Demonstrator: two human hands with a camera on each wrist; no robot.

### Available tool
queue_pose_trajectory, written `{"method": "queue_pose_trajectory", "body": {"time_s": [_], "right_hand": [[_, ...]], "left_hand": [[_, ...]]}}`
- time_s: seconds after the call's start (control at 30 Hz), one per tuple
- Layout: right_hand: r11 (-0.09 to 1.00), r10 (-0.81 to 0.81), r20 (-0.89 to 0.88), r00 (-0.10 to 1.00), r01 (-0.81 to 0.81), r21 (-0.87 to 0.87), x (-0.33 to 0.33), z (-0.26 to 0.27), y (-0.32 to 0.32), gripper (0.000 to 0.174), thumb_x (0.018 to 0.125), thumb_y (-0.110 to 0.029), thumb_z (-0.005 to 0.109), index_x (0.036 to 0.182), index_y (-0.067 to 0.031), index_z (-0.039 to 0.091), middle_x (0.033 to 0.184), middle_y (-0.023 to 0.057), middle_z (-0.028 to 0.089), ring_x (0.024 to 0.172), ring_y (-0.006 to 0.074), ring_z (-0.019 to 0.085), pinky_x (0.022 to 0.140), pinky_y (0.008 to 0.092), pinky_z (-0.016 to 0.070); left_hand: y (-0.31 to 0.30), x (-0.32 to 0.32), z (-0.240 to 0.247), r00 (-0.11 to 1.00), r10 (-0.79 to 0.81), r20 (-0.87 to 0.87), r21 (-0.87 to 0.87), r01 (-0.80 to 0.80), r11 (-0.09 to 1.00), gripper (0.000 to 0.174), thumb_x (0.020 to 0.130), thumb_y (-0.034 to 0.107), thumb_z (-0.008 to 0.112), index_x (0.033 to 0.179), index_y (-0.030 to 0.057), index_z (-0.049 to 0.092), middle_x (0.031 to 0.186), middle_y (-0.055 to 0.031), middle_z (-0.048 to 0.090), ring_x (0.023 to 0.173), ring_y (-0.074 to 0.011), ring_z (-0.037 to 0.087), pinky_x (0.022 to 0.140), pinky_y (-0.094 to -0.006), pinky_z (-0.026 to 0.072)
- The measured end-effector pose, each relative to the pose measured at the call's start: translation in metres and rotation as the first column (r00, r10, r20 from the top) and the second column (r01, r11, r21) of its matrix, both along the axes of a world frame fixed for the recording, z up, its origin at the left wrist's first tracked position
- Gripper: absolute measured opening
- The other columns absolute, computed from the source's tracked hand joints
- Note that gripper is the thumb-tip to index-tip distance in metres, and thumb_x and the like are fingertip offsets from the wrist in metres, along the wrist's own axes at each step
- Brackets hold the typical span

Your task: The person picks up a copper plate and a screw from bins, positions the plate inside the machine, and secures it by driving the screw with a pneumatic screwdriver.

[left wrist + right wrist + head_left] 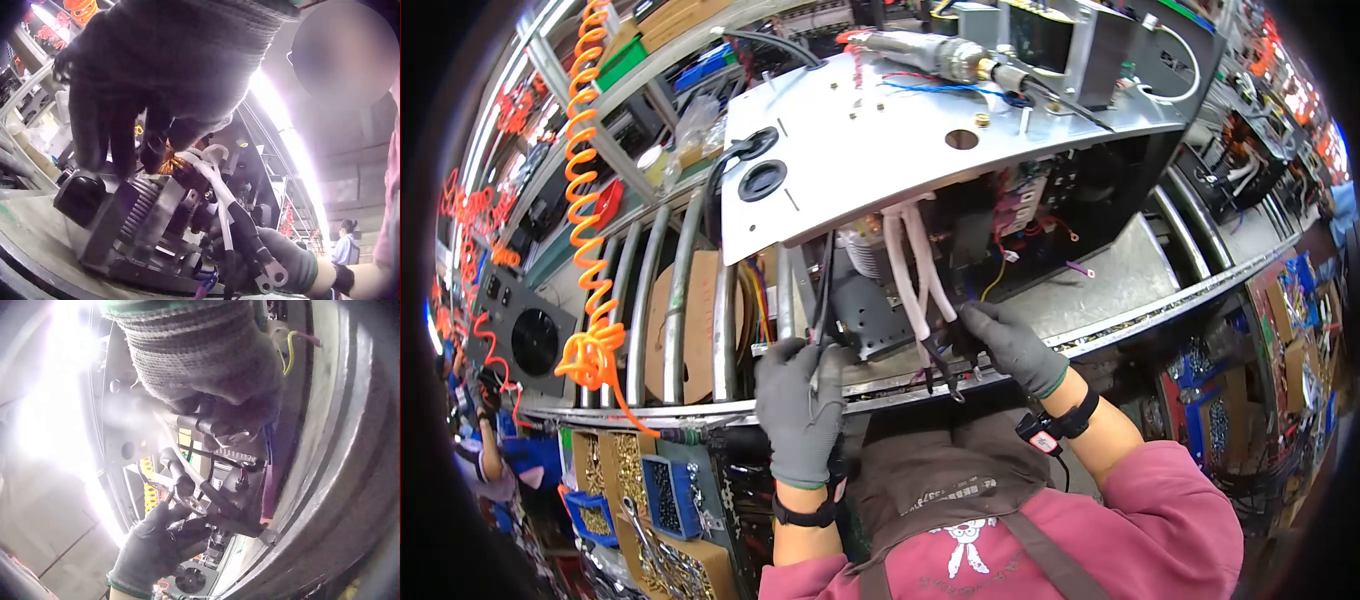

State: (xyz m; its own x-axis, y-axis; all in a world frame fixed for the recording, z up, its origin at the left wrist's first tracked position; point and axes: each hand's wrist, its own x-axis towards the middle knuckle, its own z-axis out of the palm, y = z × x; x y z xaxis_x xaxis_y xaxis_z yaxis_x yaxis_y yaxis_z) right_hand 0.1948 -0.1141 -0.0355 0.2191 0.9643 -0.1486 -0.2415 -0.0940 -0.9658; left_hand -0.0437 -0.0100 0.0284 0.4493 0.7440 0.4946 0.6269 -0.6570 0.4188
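My left hand (800, 405), in a grey glove, pinches a thin black cable (826, 290) that hangs from under the white metal panel (830, 150). To the right, my gloved right hand (1015, 345) grips the black lower end of a white-sleeved cable (930, 265). A second white-sleeved cable (903, 280) hangs beside it, and metal ring lugs (273, 275) show on black cable ends in the left wrist view. Behind the hands sits a machine frame with a black perforated plate (880, 315). The right fingertips are partly hidden in the head view.
A power tool (930, 52) lies on the panel. Steel rollers (725, 330) run left under an orange coiled hose (582, 150). Blue bins (670, 495) of fasteners stand below the bench edge. Loose wires with lugs (1082, 268) stick out at right.
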Motion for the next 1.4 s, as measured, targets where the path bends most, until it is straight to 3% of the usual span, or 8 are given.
{"method": "queue_pose_trajectory", "body": {"time_s": [0.17,0.23,0.33,0.67,0.8,0.93,1.17,1.4], "right_hand": [[0.999,0.040,0.068,0.997,-0.040,-0.003,0.004,-0.006,-0.025,0.036,0.098,-0.031,0.047,0.113,-0.0005,0.060,0.086,0.0015,0.060,0.078,0.0092,0.053,0.072,0.0233,0.0435],[0.998,0.064,0.101,0.993,-0.065,0.003,0.007,0.001,-0.032,0.035,0.097,-0.029,0.048,0.113,-0.0006,0.060,0.085,0.0016,0.060,0.078,0.0091,0.053,0.072,0.0237,0.0438],[0.997,-0.057,0.141,0.988,0.050,0.053,-0.004,0.003,-0.033,0.030,0.095,-0.024,0.052,0.112,-0.0004,0.060,0.085,0.0025,0.060,0.078,0.0085,0.054,0.071,0.0246,0.0455],[0.978,-0.188,0.598,0.779,0.094,0.185,-0.040,0.032,0.004,0.036,0.094,-0.025,0.054,0.123,-0.0027,0.056,0.081,0.0068,0.064,0.069,0.0119,0.060,0.065,0.0283,0.0494],[0.998,0.006,0.105,0.994,0.001,-0.063,-0.038,0.042,0.008,0.031,0.091,-0.027,0.055,0.107,-0.0002,0.060,0.071,0.0049,0.061,0.055,0.0121,0.057,0.053,0.0273,0.0457],[0.999,-0.016,0.176,0.984,0.024,-0.042,-0.031,0.062,-0.012,0.027,0.088,-0.024,0.061,0.097,0.0013,0.063,0.068,0.0011,0.056,0.056,0.0072,0.051,0.051,0.0249,0.0415],[0.991,-0.013,0.868,0.497,-0.107,0.076,0.041,0.104,-0.037,0.025,0.084,-0.028,0.067,0.100,-0.0086,0.066,0.083,0.0107,0.058,0.076,0.0238,0.061,0.069,0.0342,0.0481],[0.954,-0.296,0.943,-0.154,-0.003,0.299,0.058,0.098,-0.023,0.014,0.078,-0.020,0.067,0.090,-0.0136,0.064,0.077,0.0085,0.055,0.072,0.0289,0.061,0.057,0.0389,0.0485]], "left_hand": [[-0.012,0.008,0.011,0.987,0.104,-0.123,0.117,-0.090,0.989,0.027,0.091,0.025,0.058,0.096,0.0016,0.069,0.089,-0.0143,0.061,0.086,-0.0262,0.058,0.073,-0.0362,0.0452],[-0.019,0.016,0.003,0.947,-0.138,0.290,-0.435,0.259,0.862,0.029,0.095,0.027,0.054,0.101,0.0011,0.066,0.079,-0.0070,0.060,0.073,-0.0162,0.055,0.065,-0.0305,0.0432],[-0.024,0.031,-0.012,0.947,-0.215,0.239,-0.681,0.321,0.658,0.031,0.097,0.026,0.051,0.104,-0.0024,0.063,0.075,-0.0006,0.057,0.066,-0.0087,0.048,0.059,-0.0253,0.0393],[-0.018,0.038,-0.059,0.908,-0.055,0.415,-0.711,0.362,0.603,0.033,0.097,0.025,0.050,0.115,-0.0015,0.061,0.091,-0.0076,0.066,0.079,-0.0125,0.056,0.073,-0.0251,0.0442],[-0.015,0.030,-0.057,0.911,-0.008,0.411,-0.767,0.351,0.537,0.033,0.097,0.023,0.051,0.117,-0.0017,0.060,0.093,-0.0054,0.067,0.075,-0.0074,0.054,0.067,-0.0220,0.0437],[-0.005,0.027,-0.069,0.898,-0.039,0.439,-0.756,0.392,0.525,0.033,0.097,0.023,0.051,0.117,-0.0013,0.060,0.091,-0.0042,0.066,0.070,-0.0049,0.053,0.061,-0.0194,0.0418],[-0.008,0.033,-0.061,0.896,0.057,0.440,-0.849,0.394,0.352,0.031,0.097,0.025,0.051,0.116,0.0030,0.061,0.093,-0.0033,0.066,0.070,-0.0057,0.057,0.055,-0.0186,0.0429],[-0.006,0.037,-0.067,0.939,0.030,0.344,-0.884,0.313,0.348,0.034,0.096,0.029,0.053,0.113,0.0020,0.062,0.091,-0.0046,0.069,0.071,-0.0094,0.063,0.053,-0.0204,0.0475]]}}
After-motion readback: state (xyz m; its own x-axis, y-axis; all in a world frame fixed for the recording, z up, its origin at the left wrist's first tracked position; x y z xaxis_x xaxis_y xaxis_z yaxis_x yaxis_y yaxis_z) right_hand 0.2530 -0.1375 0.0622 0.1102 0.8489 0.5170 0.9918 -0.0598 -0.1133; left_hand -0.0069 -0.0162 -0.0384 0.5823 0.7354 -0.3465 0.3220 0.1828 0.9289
